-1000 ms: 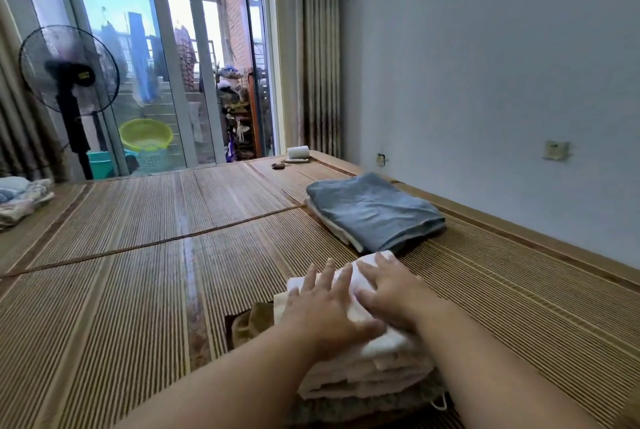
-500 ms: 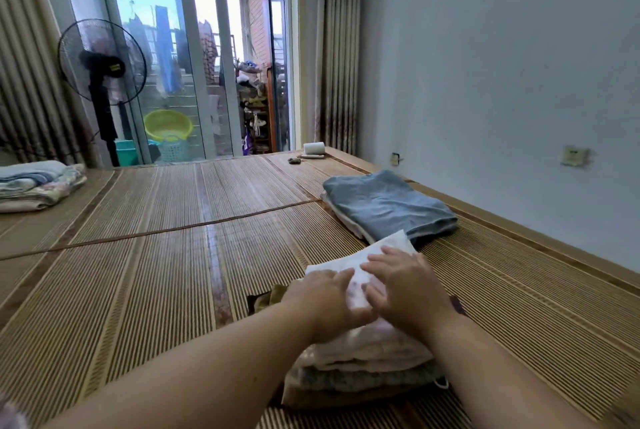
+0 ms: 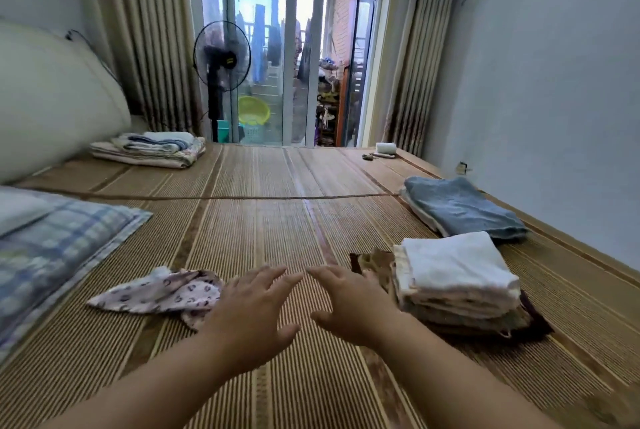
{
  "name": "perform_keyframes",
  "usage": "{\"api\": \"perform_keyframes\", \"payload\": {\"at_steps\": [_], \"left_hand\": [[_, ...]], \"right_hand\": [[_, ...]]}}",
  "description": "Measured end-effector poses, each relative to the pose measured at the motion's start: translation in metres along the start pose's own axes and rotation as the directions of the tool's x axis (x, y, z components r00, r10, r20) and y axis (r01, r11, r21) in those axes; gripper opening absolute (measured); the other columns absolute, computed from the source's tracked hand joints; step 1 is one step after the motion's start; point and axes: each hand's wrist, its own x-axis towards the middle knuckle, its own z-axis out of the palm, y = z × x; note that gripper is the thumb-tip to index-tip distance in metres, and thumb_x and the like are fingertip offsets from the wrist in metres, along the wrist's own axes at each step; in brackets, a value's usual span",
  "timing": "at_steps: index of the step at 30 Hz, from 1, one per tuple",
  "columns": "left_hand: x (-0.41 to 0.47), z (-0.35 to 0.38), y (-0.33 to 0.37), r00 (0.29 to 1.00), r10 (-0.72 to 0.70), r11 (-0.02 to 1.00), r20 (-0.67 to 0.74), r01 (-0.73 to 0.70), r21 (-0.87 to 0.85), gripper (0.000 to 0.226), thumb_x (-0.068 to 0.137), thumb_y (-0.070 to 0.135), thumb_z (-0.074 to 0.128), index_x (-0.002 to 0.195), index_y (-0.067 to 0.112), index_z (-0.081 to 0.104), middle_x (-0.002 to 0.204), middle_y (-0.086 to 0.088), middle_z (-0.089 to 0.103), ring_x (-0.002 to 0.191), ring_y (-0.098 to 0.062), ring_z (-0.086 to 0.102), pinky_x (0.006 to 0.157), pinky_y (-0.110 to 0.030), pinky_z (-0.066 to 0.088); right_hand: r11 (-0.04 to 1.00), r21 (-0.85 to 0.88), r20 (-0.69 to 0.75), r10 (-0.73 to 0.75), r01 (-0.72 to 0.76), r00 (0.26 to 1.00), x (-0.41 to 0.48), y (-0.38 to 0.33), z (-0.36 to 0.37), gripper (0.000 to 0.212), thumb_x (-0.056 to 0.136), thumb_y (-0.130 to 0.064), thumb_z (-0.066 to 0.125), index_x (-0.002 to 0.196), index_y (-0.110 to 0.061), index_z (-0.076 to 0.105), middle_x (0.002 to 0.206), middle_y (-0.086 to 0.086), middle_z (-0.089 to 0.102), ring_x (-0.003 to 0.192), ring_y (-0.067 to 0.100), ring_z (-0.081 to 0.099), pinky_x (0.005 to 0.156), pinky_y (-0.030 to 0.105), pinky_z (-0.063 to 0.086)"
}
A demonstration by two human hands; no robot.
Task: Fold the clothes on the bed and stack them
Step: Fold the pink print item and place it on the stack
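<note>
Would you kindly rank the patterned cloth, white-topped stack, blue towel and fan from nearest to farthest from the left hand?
1. Patterned cloth, beside the left hand.
2. White-topped stack, to its right.
3. Blue towel, behind that stack.
4. Fan, by the glass door.

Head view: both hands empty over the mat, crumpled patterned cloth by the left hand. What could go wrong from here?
1. The right hand hovers close beside the folded stack, whose layers sit unevenly; a careless sweep could skew or topple it.
2. The patterned cloth lies crumpled, partly hidden behind the left hand; grabbing a bunched part may give a twisted, lopsided fold.
3. Adding it on top would make that stack taller and probably less steady.
</note>
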Motion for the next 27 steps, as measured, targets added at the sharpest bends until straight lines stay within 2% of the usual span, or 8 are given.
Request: {"api": "perform_keyframes", "payload": {"at_steps": [6, 13, 18, 20, 22, 23, 25, 27], "left_hand": [[-0.061, 0.013, -0.082, 0.968, -0.248, 0.962, 0.048, 0.252, -0.105, 0.071, 0.080, 0.063, 0.050, 0.144, 0.044, 0.026, 0.152, 0.012, 0.029, 0.141, -0.011, 0.024, 0.115, -0.047, 0.024], [-0.083, 0.047, -0.158, 0.862, -0.456, 0.845, 0.221, 0.497, -0.199, 0.076, 0.079, 0.061, 0.058, 0.145, 0.038, 0.029, 0.152, 0.010, 0.033, 0.139, -0.014, 0.031, 0.112, -0.049, 0.030], [-0.085, 0.067, -0.178, 0.824, -0.513, 0.791, 0.239, 0.562, -0.240, 0.071, 0.078, 0.059, 0.056, 0.142, 0.040, 0.033, 0.148, 0.009, 0.039, 0.135, -0.016, 0.037, 0.110, -0.052, 0.031], [-0.087, 0.073, -0.181, 0.810, -0.515, 0.787, 0.279, 0.577, -0.221, 0.069, 0.079, 0.059, 0.057, 0.142, 0.040, 0.033, 0.148, 0.010, 0.038, 0.135, -0.016, 0.036, 0.111, -0.052, 0.027], [-0.087, 0.076, -0.185, 0.801, -0.518, 0.779, 0.301, 0.587, -0.220, 0.068, 0.080, 0.059, 0.057, 0.141, 0.041, 0.033, 0.148, 0.010, 0.038, 0.135, -0.016, 0.035, 0.111, -0.050, 0.026], [-0.086, 0.075, -0.186, 0.799, -0.520, 0.775, 0.303, 0.590, -0.227, 0.068, 0.080, 0.058, 0.057, 0.142, 0.041, 0.033, 0.148, 0.010, 0.037, 0.136, -0.016, 0.034, 0.112, -0.050, 0.026], [-0.085, 0.073, -0.186, 0.806, -0.514, 0.771, 0.294, 0.584, -0.253, 0.068, 0.081, 0.057, 0.057, 0.142, 0.040, 0.033, 0.149, 0.010, 0.036, 0.137, -0.016, 0.033, 0.113, -0.051, 0.025], [-0.083, 0.070, -0.183, 0.827, -0.492, 0.781, 0.274, 0.558, -0.282, 0.066, 0.081, 0.056, 0.057, 0.141, 0.039, 0.034, 0.147, 0.011, 0.039, 0.136, -0.014, 0.035, 0.113, -0.052, 0.025]], "right_hand": [[0.998, 0.005, 0.130, -0.060, 0.060, 0.990, 0.026, -0.093, 0.052, 0.074, 0.086, -0.051, 0.058, 0.146, -0.041, 0.017, 0.153, -0.010, 0.032, 0.137, 0.016, 0.036, 0.112, 0.056, 0.019], [0.997, 0.062, 0.246, 0.020, -0.036, 0.969, 0.081, -0.165, 0.127, 0.078, 0.082, -0.053, 0.060, 0.147, -0.039, 0.019, 0.153, -0.008, 0.031, 0.138, 0.019, 0.034, 0.110, 0.052, 0.031], [0.954, 0.269, 0.107, 0.105, -0.131, 0.989, 0.132, -0.181, 0.164, 0.070, 0.090, -0.040, 0.057, 0.149, -0.027, 0.023, 0.157, -0.002, 0.024, 0.143, 0.021, 0.025, 0.113, 0.041, 0.027], [0.914, 0.331, 0.119, 0.205, -0.234, 0.971, 0.152, -0.179, 0.169, 0.072, 0.091, -0.043, 0.057, 0.151, -0.028, 0.019, 0.153, 0.001, 0.030, 0.138, 0.022, 0.033, 0.106, 0.038, 0.034], [0.905, 0.286, 0.189, 0.269, -0.315, 0.944, 0.165, -0.174, 0.167, 0.075, 0.087, -0.042, 0.062, 0.149, -0.029, 0.023, 0.134, 0.002, 0.049, 0.118, 0.022, 0.052, 0.089, 0.030, 0.042], [0.932, 0.182, 0.230, 0.270, -0.314, 0.935, 0.169, -0.173, 0.166, 0.068, 0.087, -0.041, 0.062, 0.145, -0.027, 0.032, 0.123, 0.001, 0.057, 0.108, 0.021, 0.058, 0.084, 0.027, 0.044], [0.955, 0.015, 0.266, 0.282, -0.297, 0.922, 0.172, -0.169, 0.162, 0.036, 0.090, -0.033, 0.059, 0.123, -0.019, 0.057, 0.105, 0.001, 0.065, 0.091, 0.019, 0.063, 0.082, 0.031, 0.054], [0.924, 0.138, 0.310, 0.303, -0.358, 0.901, 0.165, -0.168, 0.154, 0.015, 0.092, -0.025, 0.055, 0.099, -0.019, 0.066, 0.091, 0.001, 0.068, 0.081, 0.017, 0.066, 0.077, 0.035, 0.058]]}}
